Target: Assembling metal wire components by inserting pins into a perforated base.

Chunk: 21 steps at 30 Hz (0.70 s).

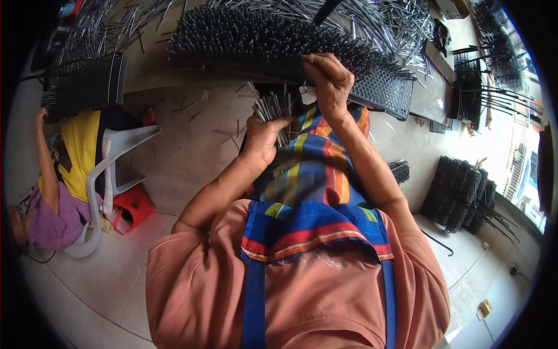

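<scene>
My striped apron (pixel 317 154) covers my lap, nearest to me. Just beyond it, my left hand (pixel 261 138) grasps a bundle of thin metal rods (pixel 272 110), thumb laid across them; the hand hides part of the bundle. Farther out, my right hand (pixel 331 78) is curled at the near edge of the rod-filled tray (pixel 256 43), fingertips drawn together; I cannot tell whether a rod is between them. That hand and wrist block my view of part of the tray, where dark rods stand upright in close rows. Toward my right the tray's perforated end (pixel 383 93) is bare.

Below, stray rods (pixel 229 136) lie about the floor (pixel 192 151). To my right on the floor sits a stack of black racks (pixel 456 195). To my left are a red basket (pixel 132 208), a pale plastic chair (pixel 99 180) and a seated co-worker (pixel 55 212) in a purple striped top, reaching up to a dark panel (pixel 90 81).

Beyond the tray, a heap of loose rods (pixel 401 29) crowds the desk (pixel 142 70), and a dark bar (pixel 326 10) juts across my view of it. Black hooked rods (pixel 494 99) stick out far to the right.
</scene>
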{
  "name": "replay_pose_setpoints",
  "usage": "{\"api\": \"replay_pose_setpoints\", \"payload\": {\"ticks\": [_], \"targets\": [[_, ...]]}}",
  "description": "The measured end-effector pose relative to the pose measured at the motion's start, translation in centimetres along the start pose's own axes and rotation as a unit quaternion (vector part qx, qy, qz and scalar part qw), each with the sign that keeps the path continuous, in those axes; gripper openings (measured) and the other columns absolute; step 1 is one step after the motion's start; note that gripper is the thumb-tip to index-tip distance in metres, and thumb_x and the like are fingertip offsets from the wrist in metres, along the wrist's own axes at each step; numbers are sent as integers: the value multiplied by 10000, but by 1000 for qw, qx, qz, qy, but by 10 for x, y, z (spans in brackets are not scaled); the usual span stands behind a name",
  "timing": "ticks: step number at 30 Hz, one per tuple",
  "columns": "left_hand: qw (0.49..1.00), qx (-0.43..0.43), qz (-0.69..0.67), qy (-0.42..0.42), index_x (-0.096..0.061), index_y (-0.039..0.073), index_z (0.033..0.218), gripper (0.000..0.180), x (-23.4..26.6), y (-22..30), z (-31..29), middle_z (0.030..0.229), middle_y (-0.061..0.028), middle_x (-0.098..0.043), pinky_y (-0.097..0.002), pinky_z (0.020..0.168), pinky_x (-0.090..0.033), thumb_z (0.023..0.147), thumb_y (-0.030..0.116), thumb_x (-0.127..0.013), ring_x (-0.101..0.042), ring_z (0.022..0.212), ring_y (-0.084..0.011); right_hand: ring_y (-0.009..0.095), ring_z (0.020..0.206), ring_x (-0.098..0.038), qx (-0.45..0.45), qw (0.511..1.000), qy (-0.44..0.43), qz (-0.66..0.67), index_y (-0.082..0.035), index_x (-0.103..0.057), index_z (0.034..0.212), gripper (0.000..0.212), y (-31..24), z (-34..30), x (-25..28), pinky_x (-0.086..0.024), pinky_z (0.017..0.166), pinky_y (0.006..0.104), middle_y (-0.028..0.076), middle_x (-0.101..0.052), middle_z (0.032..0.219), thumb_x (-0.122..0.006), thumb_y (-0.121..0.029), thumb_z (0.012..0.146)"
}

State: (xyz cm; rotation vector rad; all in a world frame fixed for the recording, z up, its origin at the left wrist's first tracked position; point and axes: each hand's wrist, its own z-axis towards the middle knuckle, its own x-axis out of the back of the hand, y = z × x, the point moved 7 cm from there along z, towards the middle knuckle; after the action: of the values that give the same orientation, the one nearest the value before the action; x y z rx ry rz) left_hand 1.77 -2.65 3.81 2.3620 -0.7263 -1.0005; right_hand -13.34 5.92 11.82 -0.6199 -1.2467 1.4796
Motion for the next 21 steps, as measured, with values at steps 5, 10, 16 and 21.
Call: {"api": "replay_pose_setpoints", "payload": {"ticks": [5,10,16,21], "targets": [[1000,6,-17,0,-661,-67,912,115,-4,3,4,817,-162,-703,-333,602,-568,805,-28,-646,-692,678,-238,146,680,-635,34,981,0,-191,-19,-720,903,137,-7,3,-7,-480,618,248,75,-654,795,-709,1,768],[999,29,-31,3,-654,-64,943,134,-6,2,9,832,-164,-701,-346,641,-582,814,-31,-637,-696,695,-251,198,646,-653,53,972,-17,-230,-30,-713,880,123,-10,16,-12,-495,594,293,98,-659,774,-719,-47,759],[995,43,-90,-25,-634,-59,1013,187,-4,0,12,871,-173,-694,-356,660,-591,827,-33,-629,-700,750,-267,215,644,-653,49,958,-66,-275,-21,-706,869,136,-21,8,-13,-496,592,306,122,-663,754,-727,-93,756],[994,22,-66,-83,-622,-48,1063,233,-18,11,4,891,-169,-690,-372,694,-603,829,-45,-614,-705,780,-274,49,609,-529,-286,924,-250,-47,22,-683,845,143,31,-39,-12,-421,535,240,-15,-605,660,-725,-98,778]]}}
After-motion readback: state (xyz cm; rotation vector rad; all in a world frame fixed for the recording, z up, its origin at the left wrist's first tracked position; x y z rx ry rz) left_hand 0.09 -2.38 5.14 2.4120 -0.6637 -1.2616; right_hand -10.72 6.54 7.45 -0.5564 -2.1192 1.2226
